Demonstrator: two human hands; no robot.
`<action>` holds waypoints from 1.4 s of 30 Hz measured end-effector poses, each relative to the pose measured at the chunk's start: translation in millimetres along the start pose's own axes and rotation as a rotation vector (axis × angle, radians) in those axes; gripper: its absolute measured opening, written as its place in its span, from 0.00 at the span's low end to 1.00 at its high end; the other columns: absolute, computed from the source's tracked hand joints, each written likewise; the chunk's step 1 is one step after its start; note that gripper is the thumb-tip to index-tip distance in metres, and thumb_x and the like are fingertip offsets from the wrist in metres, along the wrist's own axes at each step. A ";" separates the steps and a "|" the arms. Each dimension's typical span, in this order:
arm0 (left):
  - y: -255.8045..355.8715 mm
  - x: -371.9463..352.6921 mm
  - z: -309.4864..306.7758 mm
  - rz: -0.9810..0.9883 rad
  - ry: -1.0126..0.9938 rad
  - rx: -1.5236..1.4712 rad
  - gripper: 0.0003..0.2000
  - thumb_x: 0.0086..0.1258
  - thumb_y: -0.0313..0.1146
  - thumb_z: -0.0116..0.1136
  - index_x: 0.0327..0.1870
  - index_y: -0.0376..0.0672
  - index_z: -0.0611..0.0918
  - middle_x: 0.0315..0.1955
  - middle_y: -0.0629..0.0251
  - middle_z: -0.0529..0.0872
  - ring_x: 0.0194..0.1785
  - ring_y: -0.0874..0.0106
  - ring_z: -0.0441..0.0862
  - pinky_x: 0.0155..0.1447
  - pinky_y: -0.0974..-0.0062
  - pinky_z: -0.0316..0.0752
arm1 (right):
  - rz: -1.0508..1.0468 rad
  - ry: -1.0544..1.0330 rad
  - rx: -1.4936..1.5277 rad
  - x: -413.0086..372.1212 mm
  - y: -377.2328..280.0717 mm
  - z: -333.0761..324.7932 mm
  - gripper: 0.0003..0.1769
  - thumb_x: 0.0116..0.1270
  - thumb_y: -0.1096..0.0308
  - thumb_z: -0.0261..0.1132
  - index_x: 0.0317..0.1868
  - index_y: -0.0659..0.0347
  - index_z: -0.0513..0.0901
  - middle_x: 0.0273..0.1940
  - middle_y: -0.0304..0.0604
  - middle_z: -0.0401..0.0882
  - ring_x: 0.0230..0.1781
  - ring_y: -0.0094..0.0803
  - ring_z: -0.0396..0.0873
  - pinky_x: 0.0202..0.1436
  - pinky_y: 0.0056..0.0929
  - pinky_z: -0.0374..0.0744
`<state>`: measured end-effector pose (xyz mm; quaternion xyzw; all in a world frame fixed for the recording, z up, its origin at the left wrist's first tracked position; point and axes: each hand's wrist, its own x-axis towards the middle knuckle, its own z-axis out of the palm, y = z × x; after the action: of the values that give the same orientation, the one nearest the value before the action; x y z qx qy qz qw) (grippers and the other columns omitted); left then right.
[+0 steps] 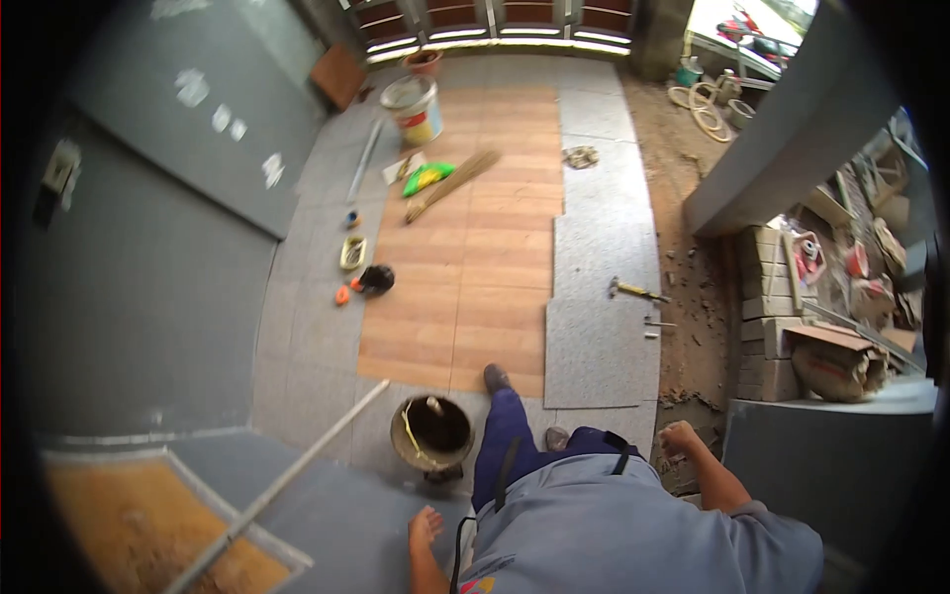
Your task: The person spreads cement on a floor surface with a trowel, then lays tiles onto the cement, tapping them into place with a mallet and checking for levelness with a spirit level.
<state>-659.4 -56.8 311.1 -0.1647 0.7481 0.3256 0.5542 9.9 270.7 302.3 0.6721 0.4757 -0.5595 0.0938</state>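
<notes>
Head view: left hand (427, 525) hangs empty, fingers loosely spread, just behind the round dark mortar bucket (432, 433), which stands straight ahead of it on the grey tile floor (307, 346); right hand (681, 439), curled into a fist, is farther off.

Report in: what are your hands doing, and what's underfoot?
Left hand open, empty. Right hand curled shut, nothing seen in it. Bucket on the floor beside the forward leg, long metal bar slanting to its left.
</notes>
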 end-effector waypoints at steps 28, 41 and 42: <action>611.5 105.8 181.2 0.420 -0.146 0.459 0.16 0.72 0.43 0.60 0.52 0.42 0.80 0.40 0.62 0.85 0.44 0.65 0.84 0.47 0.58 0.81 | -0.039 0.068 -0.046 205.2 -317.8 -26.4 0.17 0.60 0.66 0.69 0.47 0.65 0.86 0.35 0.48 0.89 0.31 0.39 0.89 0.34 0.39 0.87; 680.8 165.3 277.5 0.039 -0.314 0.689 0.18 0.74 0.43 0.58 0.54 0.37 0.78 0.45 0.55 0.84 0.48 0.59 0.84 0.47 0.55 0.83 | 0.267 0.308 0.713 218.4 -433.0 -109.8 0.16 0.68 0.63 0.64 0.44 0.70 0.86 0.33 0.54 0.86 0.26 0.42 0.86 0.28 0.40 0.87; 693.0 170.8 289.9 0.041 -0.328 0.708 0.18 0.74 0.43 0.58 0.54 0.37 0.78 0.45 0.55 0.84 0.48 0.59 0.84 0.47 0.55 0.83 | 0.293 0.323 0.715 217.6 -432.0 -106.4 0.15 0.68 0.64 0.64 0.44 0.70 0.86 0.33 0.55 0.86 0.26 0.42 0.86 0.28 0.40 0.88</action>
<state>-927.6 665.4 312.0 0.1058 0.7189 0.0802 0.6823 -258.4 686.0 332.6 0.8022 0.1596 -0.5574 -0.1427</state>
